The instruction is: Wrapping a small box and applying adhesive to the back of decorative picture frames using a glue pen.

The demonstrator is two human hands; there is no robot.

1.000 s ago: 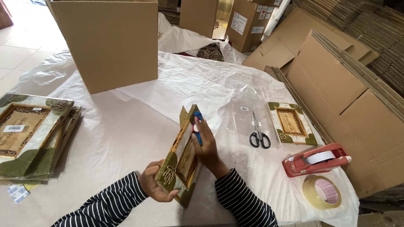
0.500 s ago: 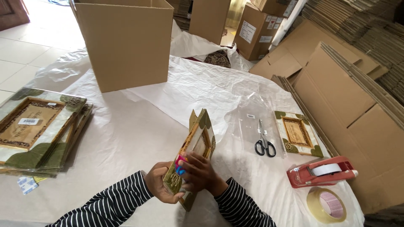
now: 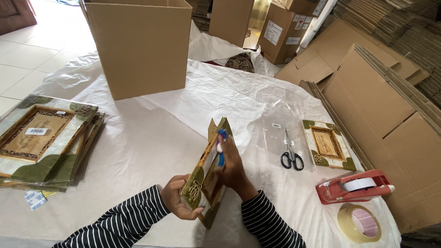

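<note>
Left hand: we saw the left hand (image 3: pixel 180 201) gripping the near lower corner of the picture frame (image 3: pixel 207 173).
Right hand: the right hand (image 3: pixel 231 169) lay against the frame's far face, closed on a small blue-and-pink tool (image 3: pixel 221 146); its kind could not be determined.
Frame position: we found it held on edge, tilted, above the paper-covered tabletop (image 3: pixel 151 138).
Right of hands: scissors (image 3: pixel 290 154) on a clear bag, a second frame (image 3: pixel 328 144), a red tape dispenser (image 3: pixel 354 186), a tape roll (image 3: pixel 360 222).
Left: a stack of frames (image 3: pixel 43 142).
Rear: an open cardboard box (image 3: pixel 140 46).
</note>
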